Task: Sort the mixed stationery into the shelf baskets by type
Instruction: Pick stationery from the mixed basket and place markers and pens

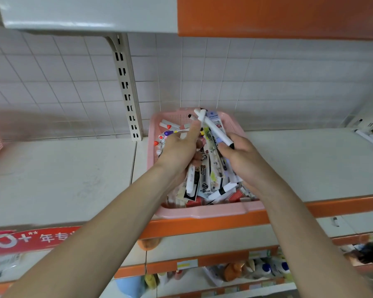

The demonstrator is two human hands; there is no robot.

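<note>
Over pink basket on shelf | my right hand pinches white marker near its black end | left hand grips pen bundle | marker light, stiff, slick; I'd hold mid-barrel

1. The single head-worn view looks from in front of and above the pink basket, facing forward and down onto it.
2. It sits close: the basket lies at mid-frame, and the left hand and right hand reach in from the bottom edge to meet over it.
3. The view (a wide-angle one) also takes in the tiled wall behind the basket, the upper shelf above it and the lower shelves below it.
</note>
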